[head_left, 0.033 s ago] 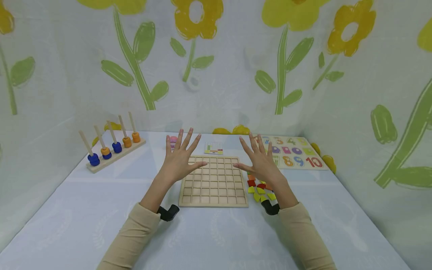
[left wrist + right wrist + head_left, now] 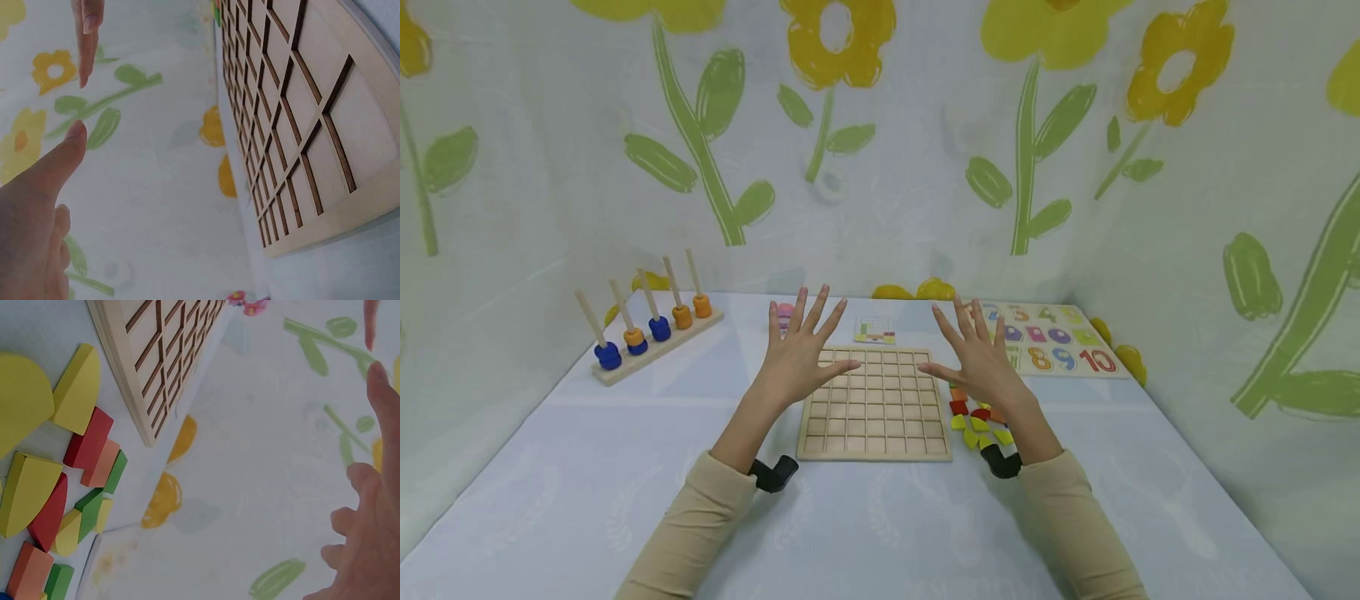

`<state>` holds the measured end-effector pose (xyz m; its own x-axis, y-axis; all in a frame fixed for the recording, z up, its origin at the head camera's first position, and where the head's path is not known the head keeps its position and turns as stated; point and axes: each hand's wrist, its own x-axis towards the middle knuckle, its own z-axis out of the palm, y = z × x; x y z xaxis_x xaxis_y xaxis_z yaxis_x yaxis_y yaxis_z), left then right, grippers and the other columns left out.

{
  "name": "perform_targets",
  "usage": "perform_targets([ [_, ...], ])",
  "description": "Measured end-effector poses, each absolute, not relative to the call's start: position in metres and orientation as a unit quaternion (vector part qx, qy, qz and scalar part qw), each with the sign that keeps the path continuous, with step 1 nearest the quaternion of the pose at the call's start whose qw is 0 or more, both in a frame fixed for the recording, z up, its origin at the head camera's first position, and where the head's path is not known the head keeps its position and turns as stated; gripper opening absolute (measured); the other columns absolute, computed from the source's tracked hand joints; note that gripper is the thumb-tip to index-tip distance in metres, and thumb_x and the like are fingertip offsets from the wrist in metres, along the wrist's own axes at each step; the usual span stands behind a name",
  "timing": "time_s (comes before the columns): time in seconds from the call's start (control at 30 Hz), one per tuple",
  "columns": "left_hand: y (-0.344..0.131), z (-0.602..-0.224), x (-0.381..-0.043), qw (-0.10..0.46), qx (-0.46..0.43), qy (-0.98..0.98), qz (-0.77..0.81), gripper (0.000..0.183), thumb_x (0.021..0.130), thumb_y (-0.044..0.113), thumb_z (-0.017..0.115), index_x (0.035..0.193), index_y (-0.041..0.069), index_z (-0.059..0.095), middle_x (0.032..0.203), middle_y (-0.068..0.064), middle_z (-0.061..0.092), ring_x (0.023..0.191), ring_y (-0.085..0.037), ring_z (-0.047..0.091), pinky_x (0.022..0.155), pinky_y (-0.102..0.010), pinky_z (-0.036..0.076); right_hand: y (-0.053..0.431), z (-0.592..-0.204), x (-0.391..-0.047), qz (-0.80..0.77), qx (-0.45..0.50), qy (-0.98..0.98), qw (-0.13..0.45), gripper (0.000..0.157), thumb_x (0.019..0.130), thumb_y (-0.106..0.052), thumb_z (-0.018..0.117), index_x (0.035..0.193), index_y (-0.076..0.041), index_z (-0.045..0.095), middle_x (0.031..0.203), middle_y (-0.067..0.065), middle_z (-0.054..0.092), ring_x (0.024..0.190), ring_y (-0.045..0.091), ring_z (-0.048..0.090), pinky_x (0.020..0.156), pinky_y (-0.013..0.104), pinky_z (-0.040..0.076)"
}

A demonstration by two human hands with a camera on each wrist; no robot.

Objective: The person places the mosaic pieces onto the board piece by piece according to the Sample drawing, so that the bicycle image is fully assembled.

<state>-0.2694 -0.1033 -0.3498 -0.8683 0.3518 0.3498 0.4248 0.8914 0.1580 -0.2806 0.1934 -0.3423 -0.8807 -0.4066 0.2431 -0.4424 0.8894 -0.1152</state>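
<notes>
My left hand (image 2: pixel 793 362) is raised over the left side of a wooden grid board (image 2: pixel 875 455), its fingers spread and holding nothing. Opposite it, my right hand (image 2: pixel 985 362) hovers past the board's right edge, fingers also spread and with nothing in them. The board's square cells hold no pieces. Beneath the right hand and wrist lie loose coloured blocks (image 2: pixel 958 407) in yellow, red, orange and green; the hand and forearm hide part of them. In the right wrist view, yellow blocks (image 2: pixel 78 394) with curved sides lie near the board's edge.
Behind the board lies a small printed pattern card (image 2: pixel 875 329). A peg stand (image 2: pixel 655 354) with blue and orange beads is at the left. At the back right is a number puzzle board (image 2: pixel 1118 372), partly covered by my right hand. A pink object (image 2: pixel 785 312) sits behind my left fingers.
</notes>
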Motion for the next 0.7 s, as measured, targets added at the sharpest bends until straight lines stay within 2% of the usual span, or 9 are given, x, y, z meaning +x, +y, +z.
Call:
perform_targets([
  [0.33, -0.102, -0.351, -0.269, 0.163, -0.204, -0.960, -0.101, 0.092, 0.088, 0.064, 0.054, 0.157, 0.021, 0.009, 0.161, -0.004, -0.012, 0.144, -0.026, -0.021, 0.106, -0.059, -0.021, 0.197, -0.338, -0.280, 0.093, 0.220, -0.965, 0.105, 0.091, 0.089, -0.058, 0.058, 0.157, -0.019, 0.011, 0.161, 0.010, -0.012, 0.144, 0.030, -0.020, 0.107, 0.066, -0.011],
  [0.57, -0.099, -0.354, -0.268, 0.166, -0.210, -0.959, -0.096, 0.093, 0.088, 0.064, 0.055, 0.156, 0.020, 0.010, 0.162, -0.006, -0.008, 0.145, -0.028, -0.018, 0.108, -0.064, -0.012, 0.205, -0.340, -0.283, 0.097, 0.211, -0.968, 0.096, 0.091, 0.089, -0.058, 0.058, 0.156, -0.019, 0.011, 0.161, 0.011, -0.010, 0.144, 0.034, -0.017, 0.106, 0.067, -0.012],
  [0.7, -0.101, -0.352, -0.269, 0.164, -0.206, -0.960, -0.100, 0.094, 0.088, 0.063, 0.055, 0.157, 0.020, 0.009, 0.162, -0.006, -0.008, 0.145, -0.027, -0.017, 0.108, -0.064, -0.011, 0.214, -0.338, -0.285, 0.099, 0.201, -0.970, 0.089, 0.091, 0.090, -0.057, 0.057, 0.156, -0.017, 0.011, 0.161, 0.014, -0.008, 0.144, 0.037, -0.015, 0.106, 0.067, -0.013],
])
